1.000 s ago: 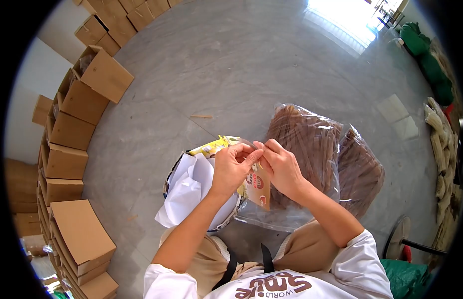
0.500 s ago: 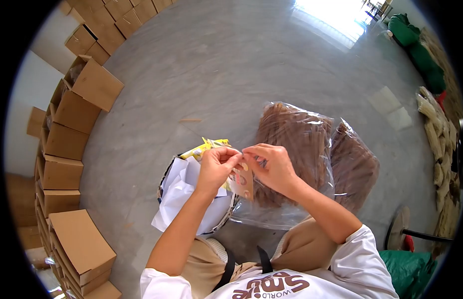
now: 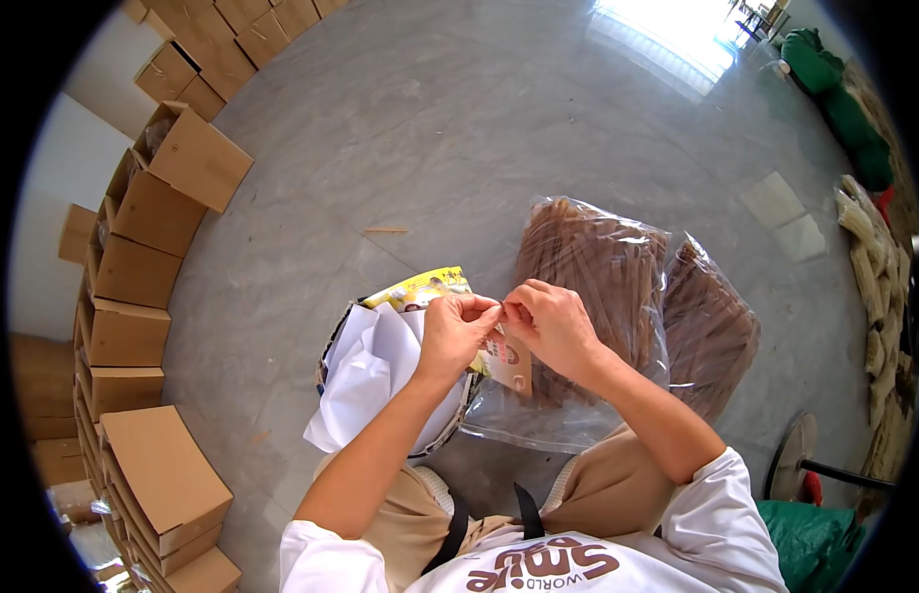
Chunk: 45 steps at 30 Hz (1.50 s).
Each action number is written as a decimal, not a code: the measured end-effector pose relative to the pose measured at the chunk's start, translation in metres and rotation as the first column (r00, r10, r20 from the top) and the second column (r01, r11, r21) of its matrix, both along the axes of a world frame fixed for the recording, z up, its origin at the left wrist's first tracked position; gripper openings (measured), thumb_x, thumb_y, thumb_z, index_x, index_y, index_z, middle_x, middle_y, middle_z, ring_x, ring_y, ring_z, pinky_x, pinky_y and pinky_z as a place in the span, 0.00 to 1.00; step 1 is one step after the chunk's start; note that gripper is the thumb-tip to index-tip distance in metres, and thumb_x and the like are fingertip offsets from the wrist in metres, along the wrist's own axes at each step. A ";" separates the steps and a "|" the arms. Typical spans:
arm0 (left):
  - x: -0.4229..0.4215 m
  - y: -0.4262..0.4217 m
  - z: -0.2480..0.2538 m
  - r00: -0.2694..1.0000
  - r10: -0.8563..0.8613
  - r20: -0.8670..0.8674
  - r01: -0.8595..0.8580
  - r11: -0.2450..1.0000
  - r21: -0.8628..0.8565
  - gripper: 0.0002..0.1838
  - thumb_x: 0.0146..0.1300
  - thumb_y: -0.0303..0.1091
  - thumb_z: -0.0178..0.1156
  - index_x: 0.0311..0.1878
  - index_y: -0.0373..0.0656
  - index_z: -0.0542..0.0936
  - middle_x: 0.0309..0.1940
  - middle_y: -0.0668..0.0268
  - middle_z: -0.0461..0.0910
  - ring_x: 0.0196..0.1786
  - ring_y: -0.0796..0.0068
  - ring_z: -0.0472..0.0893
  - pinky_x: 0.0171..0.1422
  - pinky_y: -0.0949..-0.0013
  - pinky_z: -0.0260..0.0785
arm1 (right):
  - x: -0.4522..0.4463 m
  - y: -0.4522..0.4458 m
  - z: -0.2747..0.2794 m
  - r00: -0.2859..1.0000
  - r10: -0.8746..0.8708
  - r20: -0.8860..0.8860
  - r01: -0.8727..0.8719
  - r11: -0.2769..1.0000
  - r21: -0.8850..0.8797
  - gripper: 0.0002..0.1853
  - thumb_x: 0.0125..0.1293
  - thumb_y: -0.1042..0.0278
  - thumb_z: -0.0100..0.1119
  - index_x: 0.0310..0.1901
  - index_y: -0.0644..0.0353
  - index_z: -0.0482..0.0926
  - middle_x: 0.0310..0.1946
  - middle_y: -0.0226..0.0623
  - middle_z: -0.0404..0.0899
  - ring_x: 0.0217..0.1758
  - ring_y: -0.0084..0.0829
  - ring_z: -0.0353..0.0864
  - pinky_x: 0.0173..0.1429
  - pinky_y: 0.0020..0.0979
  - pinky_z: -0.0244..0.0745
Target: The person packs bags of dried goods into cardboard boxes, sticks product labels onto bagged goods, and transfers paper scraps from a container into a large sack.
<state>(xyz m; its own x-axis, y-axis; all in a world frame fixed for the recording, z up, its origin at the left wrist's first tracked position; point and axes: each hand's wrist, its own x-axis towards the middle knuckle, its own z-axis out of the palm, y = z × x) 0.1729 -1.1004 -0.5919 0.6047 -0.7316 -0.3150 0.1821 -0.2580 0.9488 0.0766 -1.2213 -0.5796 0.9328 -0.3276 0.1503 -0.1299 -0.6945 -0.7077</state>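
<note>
A small tan printed card (image 3: 517, 372) hangs below my fingers, with reddish print and a small mark near its lower corner. My left hand (image 3: 453, 334) is closed in a pinch at the card's upper edge. Against it, thumb and forefinger together, my right hand (image 3: 558, 326) pinches the same spot. Whatever fine thing lies between the fingertips is too small to make out. Just under my left hand sits a round container (image 3: 324, 361) with a dark patterned rim. Crumpled white paper (image 3: 365, 371) fills it, and a yellow printed packet (image 3: 420, 287) leans at its far side.
Two clear plastic bags of brown strips (image 3: 593, 287) (image 3: 711, 336) lie on the floor to the right. Cardboard boxes (image 3: 143, 336) line the left. Pale bundles (image 3: 865, 267) and green sacks (image 3: 825, 94) are along the right. A thin brown strip (image 3: 385, 230) lies ahead.
Both hands have shifted slightly right and a little down, still pinching together. The card has moved right with them, and more of the yellow packet shows.
</note>
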 end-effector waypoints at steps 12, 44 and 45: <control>-0.003 -0.006 -0.007 0.994 -0.027 -0.109 0.024 0.999 -0.031 0.07 0.58 0.29 0.55 0.35 0.36 0.79 0.25 0.65 0.80 0.26 0.79 0.80 0.24 0.81 0.65 | 0.001 0.000 -0.018 0.999 0.013 -0.029 -0.021 0.966 -0.257 0.07 0.55 0.68 0.51 0.27 0.63 0.70 0.24 0.41 0.71 0.26 0.40 0.75 0.30 0.36 0.70; 0.019 0.002 0.016 0.921 -0.356 -0.159 0.348 0.935 -0.074 0.04 0.48 0.25 0.60 0.29 0.36 0.79 0.24 0.68 0.78 0.31 0.83 0.76 0.38 0.79 0.67 | -0.013 -0.014 0.018 0.930 0.348 -0.123 -0.315 0.922 0.226 0.20 0.46 0.71 0.57 0.44 0.65 0.72 0.41 0.46 0.72 0.43 0.40 0.74 0.43 0.33 0.71; 0.022 0.004 0.015 0.906 -0.421 -0.030 0.420 0.906 -0.048 0.06 0.49 0.25 0.60 0.31 0.35 0.80 0.25 0.68 0.79 0.30 0.84 0.76 0.37 0.79 0.67 | -0.015 -0.011 0.013 0.950 0.301 -0.077 -0.296 0.952 0.072 0.17 0.45 0.69 0.58 0.40 0.63 0.75 0.35 0.44 0.76 0.39 0.37 0.76 0.40 0.34 0.72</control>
<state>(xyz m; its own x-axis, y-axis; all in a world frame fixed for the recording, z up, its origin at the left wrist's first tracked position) 0.1945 -1.0965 -0.5770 0.2261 -0.9277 -0.2972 0.1016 -0.2810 0.9543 0.0617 -1.2322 -0.5664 0.9978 -0.0376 0.0539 0.0150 -0.6686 -0.7434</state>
